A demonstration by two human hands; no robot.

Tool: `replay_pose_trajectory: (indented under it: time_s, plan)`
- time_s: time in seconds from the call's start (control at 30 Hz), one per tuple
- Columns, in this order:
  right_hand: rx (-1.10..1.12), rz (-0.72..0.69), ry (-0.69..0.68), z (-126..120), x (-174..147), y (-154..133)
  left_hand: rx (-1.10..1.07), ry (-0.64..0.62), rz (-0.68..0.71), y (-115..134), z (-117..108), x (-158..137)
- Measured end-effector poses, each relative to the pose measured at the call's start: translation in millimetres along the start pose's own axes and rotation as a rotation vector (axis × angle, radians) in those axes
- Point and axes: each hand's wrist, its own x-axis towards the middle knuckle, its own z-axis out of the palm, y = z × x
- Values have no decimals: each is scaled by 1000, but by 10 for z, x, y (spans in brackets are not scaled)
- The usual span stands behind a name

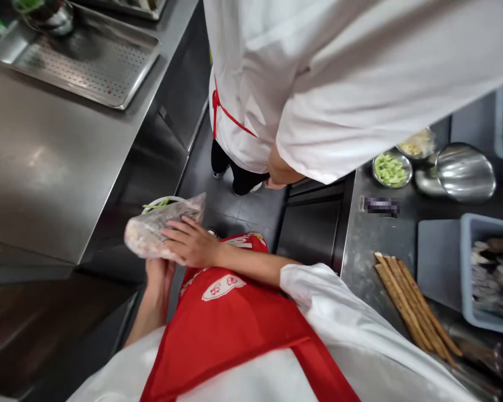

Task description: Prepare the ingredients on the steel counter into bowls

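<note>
A clear plastic bag (146, 231) of pale pinkish, frozen-looking pieces is held between my two hands, in front of the red apron. My left hand (157, 272) is under the bag and supports it from below; most of its fingers are hidden. Across the bag's upper side, my right hand (195, 241) presses with its fingers slightly spread and bent. The kind of food inside cannot be made out. Just behind the bag shows the rim of a white round container (167, 199) with green vegetable pieces.
A steel counter (58, 145) on the left bears a perforated tray (104, 61). A co-worker in white (251, 111) stands close ahead in the aisle. On the right counter are brown root sticks (414, 301), a bowl of chopped greens (390, 170), a steel bowl (465, 172) and a grey bin (467, 268).
</note>
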Motion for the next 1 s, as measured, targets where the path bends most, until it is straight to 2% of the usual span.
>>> replay_pose_trajectory:
  time_s: [0.07,0.2,0.27,0.37,0.43,0.53,0.6,0.7,0.83,1.0]
  plan:
    - [1,28,-17,59,312,-96,26,47,35,252,-151,193]
    - [18,45,-56,85,727,-95,102,35,83,595,-333,541]
    - [51,33,-72,54,859,12,118,36,96,685,-310,681]
    - [130,0,-16,-62,986,210,33,31,88,782,-118,797]
    - [196,10,117,-172,1044,364,-58,51,43,870,97,866]
    - [278,79,308,-351,1154,696,-150,165,-14,1112,493,1110]
    - [286,126,324,-481,1248,947,-209,239,-4,1345,754,1355]
    - [265,214,290,-655,1359,1273,-305,222,32,1718,1134,1805]
    - [267,369,305,-683,1475,1675,-351,115,70,2221,1729,2627]
    - [325,693,361,-413,1618,2226,-371,4,109,2921,2674,3896]
